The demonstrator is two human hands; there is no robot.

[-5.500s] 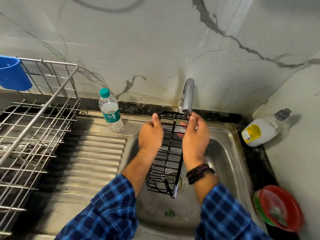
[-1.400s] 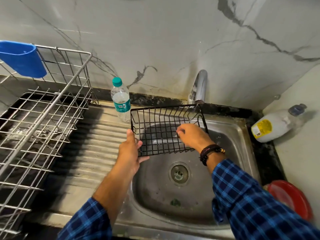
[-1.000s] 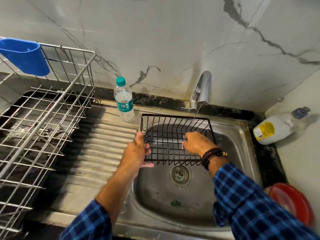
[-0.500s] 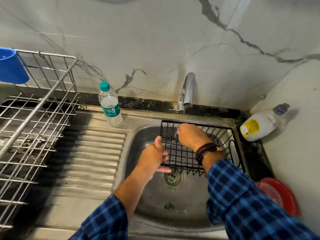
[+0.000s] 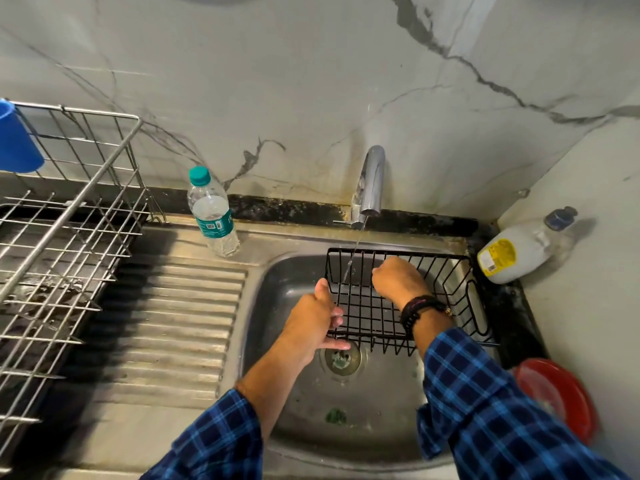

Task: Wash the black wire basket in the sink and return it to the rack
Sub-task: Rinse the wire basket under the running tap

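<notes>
The black wire basket (image 5: 446,296) lies level over the steel sink (image 5: 346,410), under the tap (image 5: 370,181). A thin stream of water falls from the tap into its left part. My left hand (image 5: 311,323) grips the basket's left end, thumb up along the wire. Inside the basket, my right hand (image 5: 398,278) is curled into a fist against the wires near the back wall; a dark bracelet sits on that wrist. The metal dish rack (image 5: 62,237) stands at the far left on the counter.
A water bottle (image 5: 213,213) stands on the ribbed drainboard (image 5: 166,323) behind the sink's left corner. A white jug (image 5: 519,251) lies at the back right. A red bowl (image 5: 557,396) sits at the right edge. A blue cup (image 5: 17,140) hangs on the rack.
The basket was turned from upright to flat, then shifted right under the tap. Water now runs into it. My right hand moved deeper inside, toward the back wall.
</notes>
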